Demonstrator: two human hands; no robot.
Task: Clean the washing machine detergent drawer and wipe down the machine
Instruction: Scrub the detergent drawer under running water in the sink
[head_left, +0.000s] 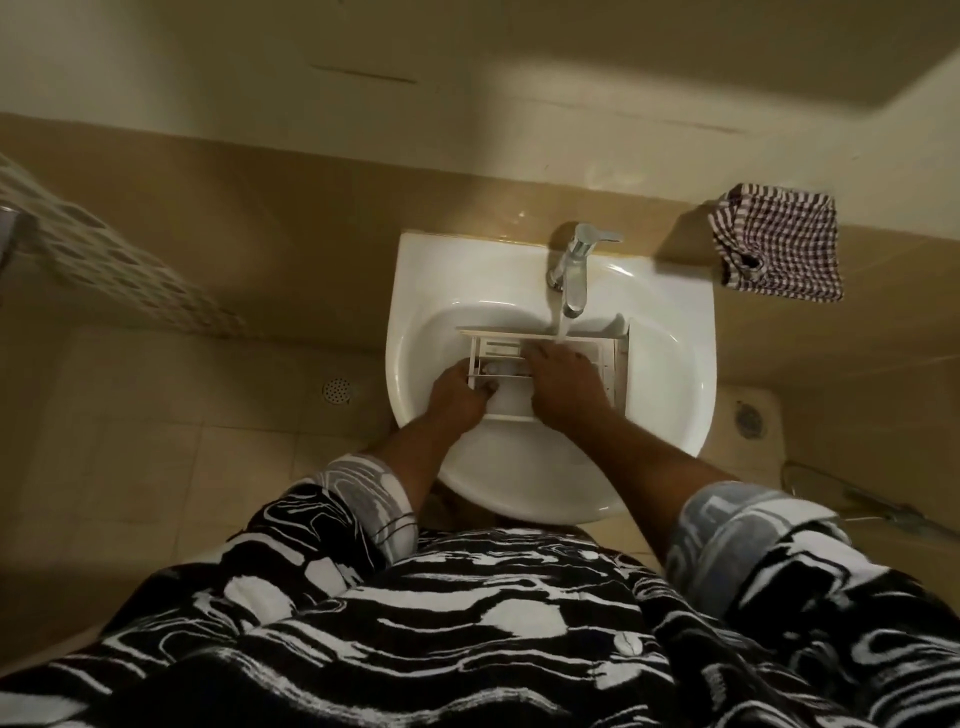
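Black-and-white patterned sleeves (358, 499) sit nearest, rolled back from forearms that reach over the near rim of the sink (415, 291). The left hand (457, 395) grips the left end of the detergent drawer (498, 345), fingers curled round its edge and thumb apparently hooked inside. The right hand (566, 384) lies on top, fingers loosely straight and pointing away from the body, clamped on nothing.

The white drawer rests in the basin with its long axis running left to right, directly under and between the hands. Just past the right fingertips the water stream (562, 330) strikes the drawer's far edge, so any rinsing stroke goes forward, and the right hand is nearer. Beyond stands the tap (574, 270). Farther right, on the ledge, lies a checked cloth (779, 249), well apart from both hands; wiping the machine likely waits.
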